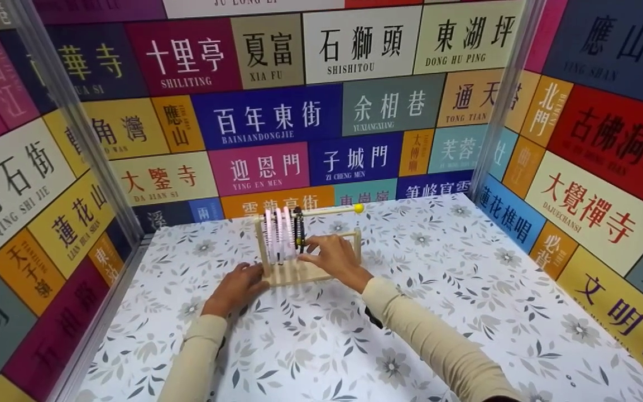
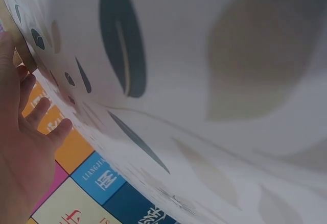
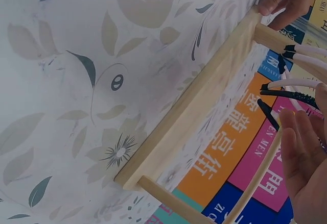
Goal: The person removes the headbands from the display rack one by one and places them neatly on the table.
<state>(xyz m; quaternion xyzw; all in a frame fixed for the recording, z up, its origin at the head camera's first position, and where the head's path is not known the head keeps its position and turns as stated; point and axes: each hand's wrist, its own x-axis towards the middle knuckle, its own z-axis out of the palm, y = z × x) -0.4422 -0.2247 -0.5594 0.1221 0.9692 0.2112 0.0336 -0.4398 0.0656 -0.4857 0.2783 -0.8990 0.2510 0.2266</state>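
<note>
A wooden stand (image 1: 305, 272) stands on the table, its top rod ending in a yellow ball (image 1: 359, 208). Pink bands (image 1: 278, 234) and black bands (image 1: 298, 226) hang in loops from the rod's left part. With thumb and fingers, my left hand (image 1: 240, 286) holds the left end of the stand's base; the right wrist view shows this grip at the base's corner (image 3: 258, 17). My right hand (image 1: 334, 255) pinches the lower part of a black band, its fingertips partly hidden among the loops. In the right wrist view, its fingers (image 3: 301, 137) curl beside the dark band ends.
A white tabletop (image 1: 299, 346) with a grey leaf and flower print lies under the stand. Panels with colourful printed signs (image 1: 265, 117) close off the back and both sides. Metal corner posts (image 1: 95, 145) rise at the back left and back right.
</note>
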